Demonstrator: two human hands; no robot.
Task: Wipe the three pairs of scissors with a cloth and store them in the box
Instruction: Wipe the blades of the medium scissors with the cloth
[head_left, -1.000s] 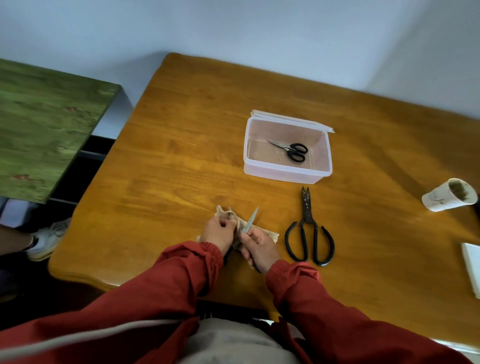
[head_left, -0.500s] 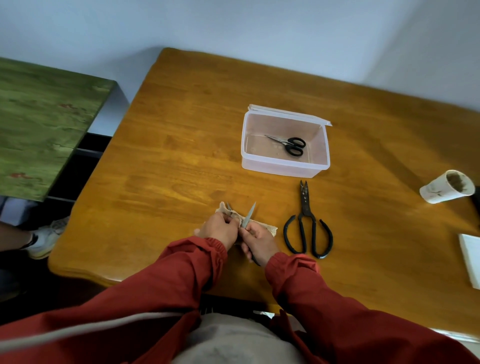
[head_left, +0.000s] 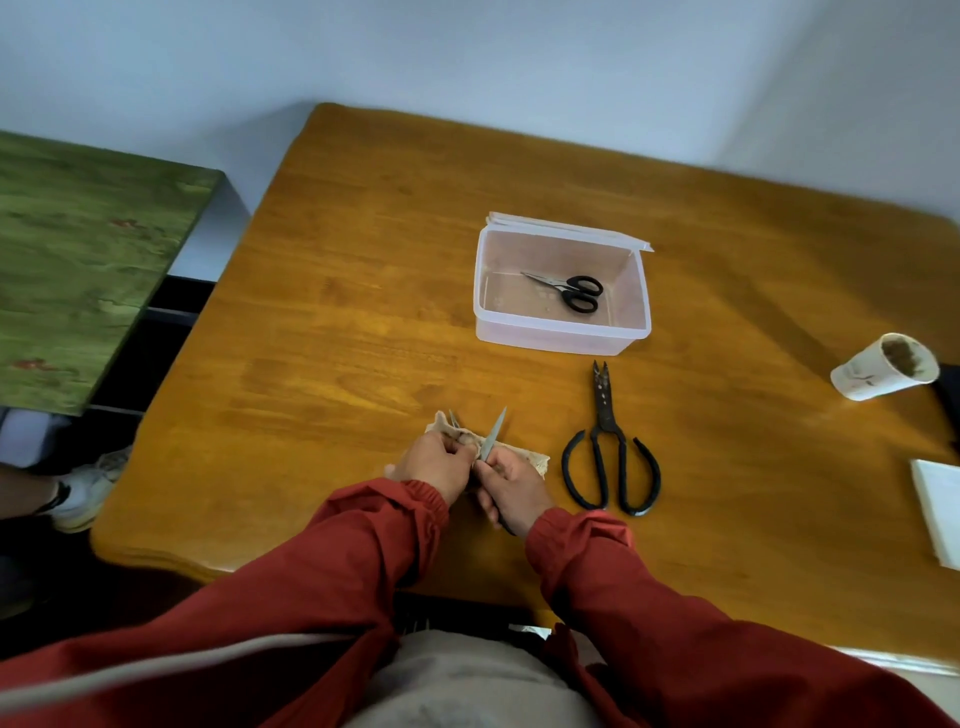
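Table: the near edge sits right under my wrists, so a fumble probably ends up in my lap. There's lots of bare wood ahead of both hands and off to my left.

Box: ahead and to the right of my right hand, open on top. The small black-handled scissors are already inside. The drop-off path is short.

Big black scissors: lying flat just outside my right hand, tips pointing away toward the box, not yet wiped. My sleeve could snag a handle loop on the way over, so lift, don't slide.

Cup: well off to the right, tipped over, out of the path.

Cloth: bunched under and between my hands. My left hand pinches it round one blade.

Third pair of scissors: my right hand is curled round the handles with the blades spread apart. The free blade pokes up bare between my hands (main hazard). If the cloth slips, my left fingers ride onto an edge. If I squeeze the handles, the blades close on cloth or on a finger.
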